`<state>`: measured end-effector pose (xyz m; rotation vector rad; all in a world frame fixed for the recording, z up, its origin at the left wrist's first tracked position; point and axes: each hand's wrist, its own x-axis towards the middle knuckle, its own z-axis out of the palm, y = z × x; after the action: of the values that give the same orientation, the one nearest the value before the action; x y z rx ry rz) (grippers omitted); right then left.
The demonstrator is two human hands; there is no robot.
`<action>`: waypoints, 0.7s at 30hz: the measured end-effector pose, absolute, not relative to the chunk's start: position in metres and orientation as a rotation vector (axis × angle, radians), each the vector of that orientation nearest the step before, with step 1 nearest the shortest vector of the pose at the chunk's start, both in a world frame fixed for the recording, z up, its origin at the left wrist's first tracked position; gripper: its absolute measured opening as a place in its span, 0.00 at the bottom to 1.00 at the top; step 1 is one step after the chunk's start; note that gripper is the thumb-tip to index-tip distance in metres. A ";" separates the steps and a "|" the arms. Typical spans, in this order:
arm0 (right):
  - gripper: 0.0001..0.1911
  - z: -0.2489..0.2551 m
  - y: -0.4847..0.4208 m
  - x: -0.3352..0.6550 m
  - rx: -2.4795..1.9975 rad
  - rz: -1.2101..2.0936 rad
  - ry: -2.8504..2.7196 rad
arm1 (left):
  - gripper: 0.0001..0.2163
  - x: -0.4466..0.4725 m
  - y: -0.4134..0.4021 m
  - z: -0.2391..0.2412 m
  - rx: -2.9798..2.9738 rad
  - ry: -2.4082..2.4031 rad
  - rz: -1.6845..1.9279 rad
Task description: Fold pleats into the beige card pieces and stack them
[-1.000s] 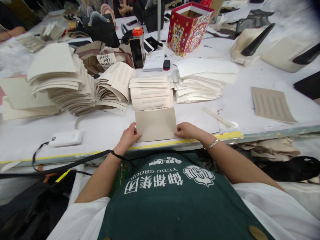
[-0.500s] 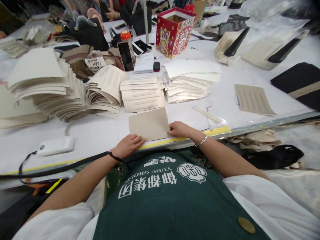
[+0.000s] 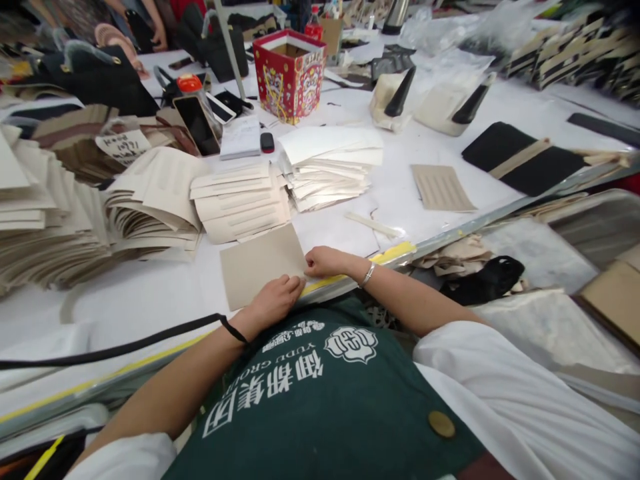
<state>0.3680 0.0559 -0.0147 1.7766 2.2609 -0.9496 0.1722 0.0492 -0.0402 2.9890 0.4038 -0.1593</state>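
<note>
A plain beige sheet, stiff like board or lining, lies at the table's front edge. My right hand is closed, its fingertips pinching the sheet's right corner. Close beside it, my left hand rests on the sheet's near edge, its fingers bent and pressed together at the same corner. The thumbs and whatever lies under the fingers are mostly hidden. Just behind the sheet stands a fanned stack of cream pieces with slot-like marks.
More stacks of cream pieces spread to the left. A white stack, a red patterned box and a phone stand farther back. To the right lie a ribbed beige piece, a pale strip and a black panel.
My view has turned to the right. My left hand has slid along the sheet's near edge toward my right hand, its fingers now more bent. My right hand stays at the corner.
</note>
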 end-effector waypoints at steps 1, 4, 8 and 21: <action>0.10 -0.014 0.058 0.370 1.765 -1.089 2.219 | 0.17 0.174 0.050 -0.040 2.989 0.399 -0.162; 0.12 -0.013 0.066 0.374 1.683 -1.542 2.039 | 0.14 0.178 0.052 -0.041 2.982 0.436 -0.124; 0.16 -0.016 0.082 0.379 1.595 -1.684 1.947 | 0.15 0.186 0.052 -0.047 2.981 0.497 -0.070; 0.10 -0.024 0.104 0.388 1.619 -1.258 2.375 | 0.13 0.191 0.055 -0.058 2.801 0.745 0.169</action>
<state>0.3883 0.1040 -0.0243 1.6188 2.3751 -1.2576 0.1910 0.0545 -0.0577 2.8013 0.7447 0.1689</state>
